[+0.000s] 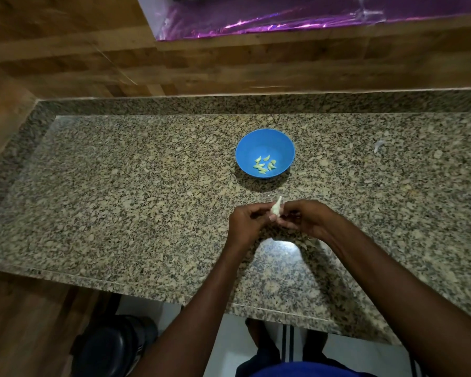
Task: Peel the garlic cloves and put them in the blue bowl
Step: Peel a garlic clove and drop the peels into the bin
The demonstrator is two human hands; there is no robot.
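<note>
A blue bowl (265, 137) stands on the granite counter with several pale yellow peeled garlic cloves (264, 165) in its bottom. Nearer to me, both hands meet over the counter around one white garlic clove (276, 208) whose papery tip sticks up. My left hand (246, 221) pinches the clove from the left. My right hand (306, 217) pinches it from the right, fingers curled. Whether more cloves lie under my hands is hidden.
The speckled granite counter (120, 200) runs left to right, backed by a wooden wall (229, 66). A small white scrap (377, 146) lies at the right. A purple foil sheet (283, 20) shows at the top. A dark round stool (112, 349) sits below the counter edge.
</note>
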